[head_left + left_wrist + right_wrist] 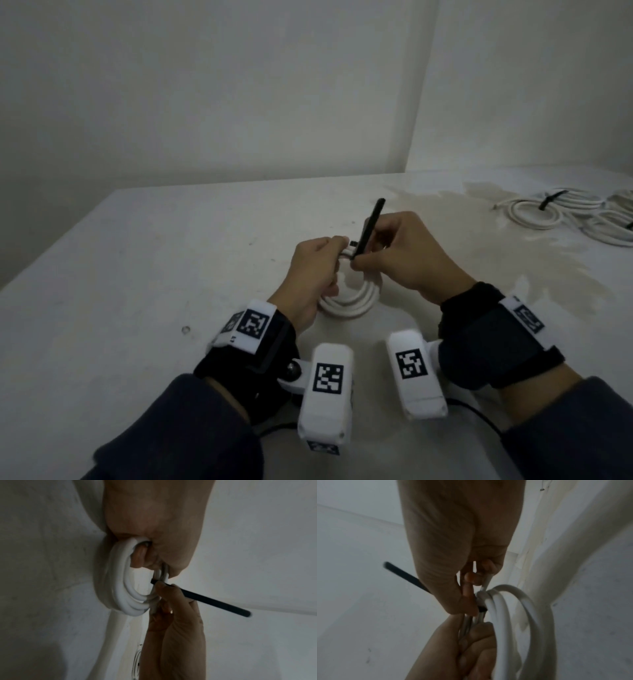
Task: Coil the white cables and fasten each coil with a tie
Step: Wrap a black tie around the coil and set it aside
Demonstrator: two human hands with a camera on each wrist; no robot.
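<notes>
Coil: white cable coil (346,301), centre of table (137,274), near edge resting on it, far side lifted.
Left hand (313,270): grip curled round coil's far side.
Right hand (404,255): grip pinching black tie (370,226) at coil, tail pointing up and far.
Far right: tied coils (534,210).

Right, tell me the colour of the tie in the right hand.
Black; the tie shows best in the left wrist view.
</notes>
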